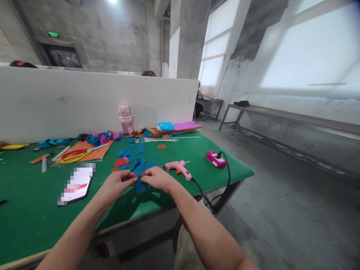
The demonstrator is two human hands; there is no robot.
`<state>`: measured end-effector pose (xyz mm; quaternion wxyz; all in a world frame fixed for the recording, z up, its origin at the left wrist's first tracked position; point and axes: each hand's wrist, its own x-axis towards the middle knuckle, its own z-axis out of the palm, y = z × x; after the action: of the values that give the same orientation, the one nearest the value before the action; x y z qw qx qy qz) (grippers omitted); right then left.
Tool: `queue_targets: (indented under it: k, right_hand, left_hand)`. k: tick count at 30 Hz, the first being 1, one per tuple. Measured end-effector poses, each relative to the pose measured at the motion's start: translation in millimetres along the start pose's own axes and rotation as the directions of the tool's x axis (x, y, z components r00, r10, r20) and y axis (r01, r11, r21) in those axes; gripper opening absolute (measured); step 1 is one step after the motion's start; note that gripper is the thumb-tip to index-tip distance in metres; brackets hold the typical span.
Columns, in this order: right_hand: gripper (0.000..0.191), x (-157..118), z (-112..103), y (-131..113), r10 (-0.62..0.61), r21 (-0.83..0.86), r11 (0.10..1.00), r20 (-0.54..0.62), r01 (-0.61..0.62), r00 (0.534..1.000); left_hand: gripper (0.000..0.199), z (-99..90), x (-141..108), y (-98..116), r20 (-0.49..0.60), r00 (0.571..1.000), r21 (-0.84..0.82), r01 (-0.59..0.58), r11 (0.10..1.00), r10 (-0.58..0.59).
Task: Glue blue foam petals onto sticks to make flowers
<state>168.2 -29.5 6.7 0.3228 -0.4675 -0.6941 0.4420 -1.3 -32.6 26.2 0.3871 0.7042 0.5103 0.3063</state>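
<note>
Near the table's front edge, my left hand (118, 183) and my right hand (158, 178) meet with fingertips pinched on a blue felt-like flower (140, 186). Its petals stick out above and below my fingers; the exact grip point is partly hidden. Just right of my right hand lies a pink glue gun (180, 168) with an orange trigger. Loose blue petal-shaped pieces (126, 151) are scattered beyond the flower, beside a red piece (120, 162). To the left of my left hand rests a phone (77, 185) with its screen lit.
Pliers (74, 154) and scissors with red handles lie on an orange sheet (104, 150). Thin wires (157, 140) and a pink bottle (126, 119) stand toward the white partition (70, 101). A magenta power socket (216, 159) with a black cord sits near the green table's (233, 171) right edge.
</note>
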Motion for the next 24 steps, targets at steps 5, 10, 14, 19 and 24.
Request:
queue_targets:
  k: [5,10,14,19,24]
  right_hand:
    - [0.014,3.7,2.3,2.7,-0.001,0.025,1.000,-0.010,0.001,1.000]
    - [0.014,5.2,2.6,3.8,0.009,0.066,0.998,-0.015,-0.008,1.000]
    - [0.013,6.6,3.7,3.7,0.009,0.156,0.988,-0.025,-0.005,1.000]
    - [0.015,9.4,8.0,3.5,0.012,0.227,0.974,-0.073,0.005,0.997]
    - [0.025,8.4,9.0,-6.9,0.111,0.348,0.934,-0.061,-0.083,0.992]
  left_hand:
    - [0.025,-0.5,-0.6,1.7,-0.011,1.000,-0.014,0.018,1.000,-0.019]
    - [0.028,0.5,-3.1,7.6,0.007,0.997,-0.050,0.077,0.996,-0.076]
    - [0.031,1.6,-1.8,7.6,-0.011,0.994,-0.097,0.105,0.990,-0.106]
    - [0.036,3.9,-1.4,3.8,-0.033,0.990,-0.126,0.131,0.983,-0.136]
    - [0.038,4.2,-4.7,5.4,-0.028,0.992,-0.172,0.118,0.978,-0.125]
